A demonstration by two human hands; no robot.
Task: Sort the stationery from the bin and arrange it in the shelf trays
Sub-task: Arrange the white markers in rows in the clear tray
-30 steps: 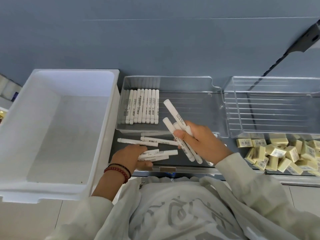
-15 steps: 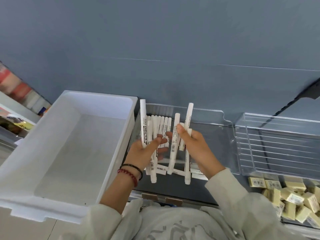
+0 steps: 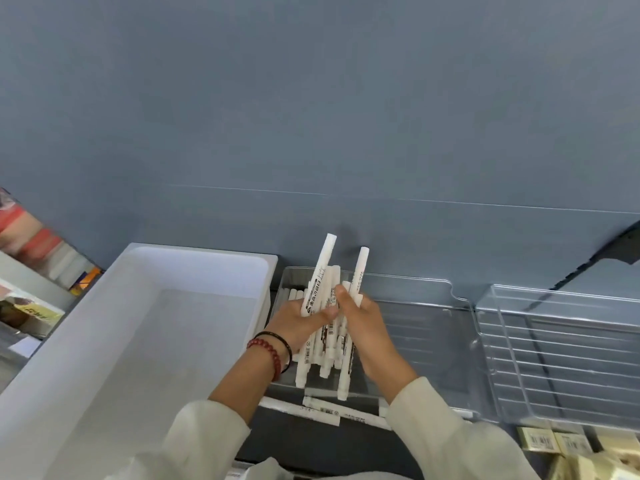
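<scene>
Both hands hold one bundle of white pens (image 3: 325, 327) upright over the left clear shelf tray (image 3: 422, 327). My left hand (image 3: 298, 323), with bead bracelets at the wrist, grips the bundle from the left. My right hand (image 3: 363, 327) grips it from the right, its fingers curled round the pens. Two pens stick up above the rest. A row of pens (image 3: 294, 294) lies at the tray's far left, mostly hidden behind my hands. A few loose pens (image 3: 325, 410) lie on the dark shelf in front of the tray.
A large white bin (image 3: 138, 341) stands to the left. A second clear tray (image 3: 561, 355) sits on the right. Pale yellow boxed erasers (image 3: 554, 441) lie at the lower right. A blue wall rises behind, and blurred shelf goods (image 3: 31, 271) show at far left.
My left hand picked pens off the shelf and brought them to my right hand's pens. Both hands rose and closed the pens into one upright bundle. The camera tilted up.
</scene>
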